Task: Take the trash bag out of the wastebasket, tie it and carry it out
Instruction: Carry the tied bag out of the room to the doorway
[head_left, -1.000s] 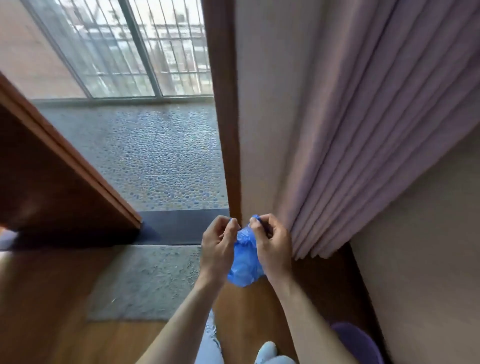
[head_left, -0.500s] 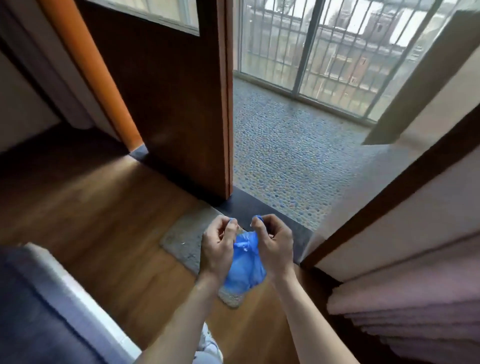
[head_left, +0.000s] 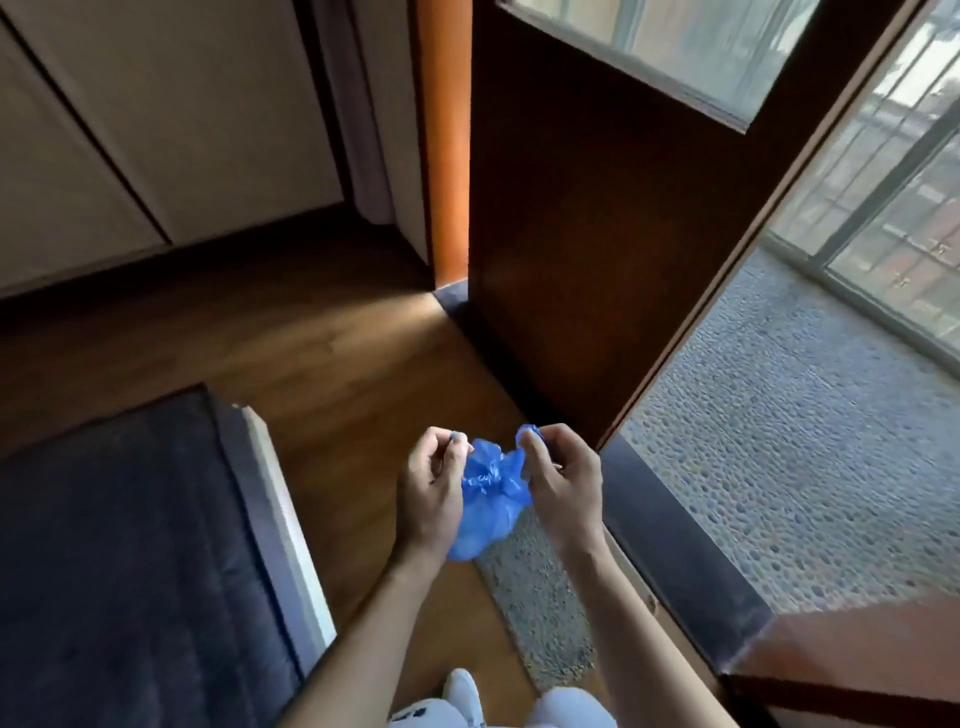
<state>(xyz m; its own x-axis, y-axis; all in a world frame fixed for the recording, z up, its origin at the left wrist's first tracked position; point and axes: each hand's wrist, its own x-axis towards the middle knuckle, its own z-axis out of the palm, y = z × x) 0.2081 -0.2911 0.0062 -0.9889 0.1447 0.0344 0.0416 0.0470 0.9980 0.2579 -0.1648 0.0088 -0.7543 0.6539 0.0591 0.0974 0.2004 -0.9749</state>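
Note:
A small blue trash bag (head_left: 488, 501) hangs between my two hands at the lower middle of the head view, its top bunched and twisted. My left hand (head_left: 430, 493) pinches one end of the bag's top between thumb and fingers. My right hand (head_left: 562, 480) pinches the other end, which pokes out above its fingertips. The two hands sit a little apart with the bag's body below them. No wastebasket is in view.
A dark mattress with a pale frame (head_left: 130, 561) fills the lower left. A brown door (head_left: 623, 234) stands open ahead, over a dark threshold (head_left: 670, 545). A grey mat (head_left: 540, 608) lies on the wooden floor. The pebbled balcony floor (head_left: 805, 441) and barred windows are at right.
The view has swung left, from the curtain and wall to the door, floor and bed. My hands keep hold of the bag's top and have drawn slightly apart.

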